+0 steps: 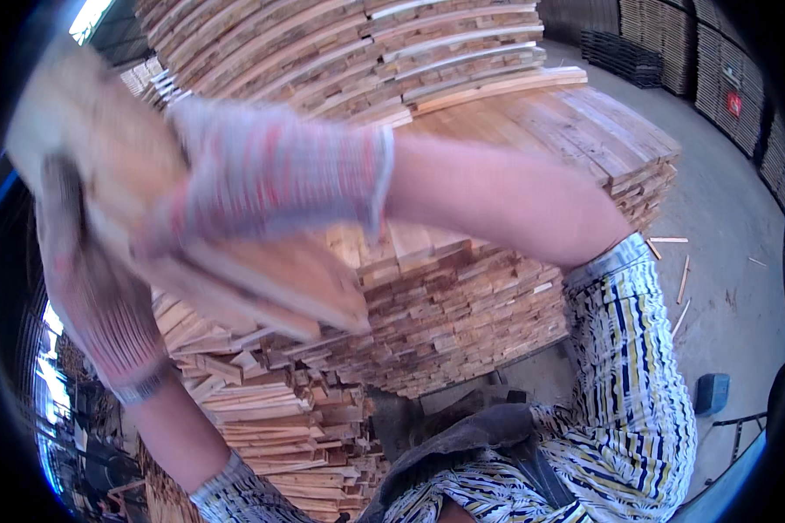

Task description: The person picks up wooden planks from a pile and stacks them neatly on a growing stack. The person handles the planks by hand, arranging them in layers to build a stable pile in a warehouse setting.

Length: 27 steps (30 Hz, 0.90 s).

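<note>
A bundle of several wooden boards (262, 283) is raised at the upper left, tilted and smeared by motion. My left hand (100, 288), in a knitted work glove, grips its left side. Across its top from the right comes my right hand (253, 170), in a grey glove with reddish streaks, with fingers closed on the same boards. Parts of the boards are hidden behind both gloves. Below the bundle, a pile of loose wooden strips (296, 444) lies close to my body.
A large block of stacked boards (462, 322) stands in front, its flat top (532, 122) reaching right. Behind it rises a taller board stack (340, 52). Dark stacks (654, 39) line the far right. Wood scraps (682, 279) and a blue-grey object (713, 394) lie on the floor.
</note>
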Tool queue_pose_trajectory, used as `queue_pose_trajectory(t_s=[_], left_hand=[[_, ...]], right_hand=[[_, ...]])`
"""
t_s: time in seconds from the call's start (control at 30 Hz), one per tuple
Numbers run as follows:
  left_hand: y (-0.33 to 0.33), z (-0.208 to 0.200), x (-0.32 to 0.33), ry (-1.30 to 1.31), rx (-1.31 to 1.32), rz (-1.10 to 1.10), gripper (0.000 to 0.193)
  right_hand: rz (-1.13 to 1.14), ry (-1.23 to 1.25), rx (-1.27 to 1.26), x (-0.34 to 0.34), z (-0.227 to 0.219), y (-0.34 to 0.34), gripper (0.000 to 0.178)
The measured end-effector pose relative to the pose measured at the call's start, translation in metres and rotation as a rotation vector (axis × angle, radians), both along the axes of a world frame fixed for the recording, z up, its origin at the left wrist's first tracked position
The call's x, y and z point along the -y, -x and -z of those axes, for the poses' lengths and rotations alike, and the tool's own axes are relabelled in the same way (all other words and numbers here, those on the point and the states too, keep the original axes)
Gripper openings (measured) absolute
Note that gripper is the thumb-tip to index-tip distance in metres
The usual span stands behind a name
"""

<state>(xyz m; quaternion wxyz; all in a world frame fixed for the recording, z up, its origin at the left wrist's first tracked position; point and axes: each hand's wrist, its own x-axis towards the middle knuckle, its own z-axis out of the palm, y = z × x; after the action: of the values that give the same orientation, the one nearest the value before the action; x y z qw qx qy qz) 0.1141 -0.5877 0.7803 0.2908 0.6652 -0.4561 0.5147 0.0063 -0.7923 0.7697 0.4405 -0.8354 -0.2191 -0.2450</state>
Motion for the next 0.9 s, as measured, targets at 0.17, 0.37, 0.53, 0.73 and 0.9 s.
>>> queue_pose_trajectory(t_s=[0.17, 0.37, 0.53, 0.73, 0.9], left_hand=[[-0.014, -0.042, 0.096, 0.078, -0.545, 0.695, 0.047], [0.010, -0.020, 0.122, 0.035, -1.062, 1.106, 0.050], [-0.004, -0.015, 0.143, -0.134, -0.927, 1.119, 0.038], [-0.008, -0.049, 0.126, 0.142, -1.245, 0.811, 0.040], [-0.034, -0.062, 0.048, -0.043, -0.975, 0.375, 0.048]], right_hand=[[0.211, 0.025, 0.152, 0.071, -0.024, -0.012, 0.093], [0.262, -0.147, 0.436, 0.071, -0.003, -0.035, 0.093], [0.374, -0.017, 0.175, 0.081, -0.014, -0.021, 0.094], [0.156, -0.018, 0.003, 0.162, -0.064, 0.015, 0.096], [0.646, 0.360, -0.014, 0.261, -0.032, 0.087, 0.090]])
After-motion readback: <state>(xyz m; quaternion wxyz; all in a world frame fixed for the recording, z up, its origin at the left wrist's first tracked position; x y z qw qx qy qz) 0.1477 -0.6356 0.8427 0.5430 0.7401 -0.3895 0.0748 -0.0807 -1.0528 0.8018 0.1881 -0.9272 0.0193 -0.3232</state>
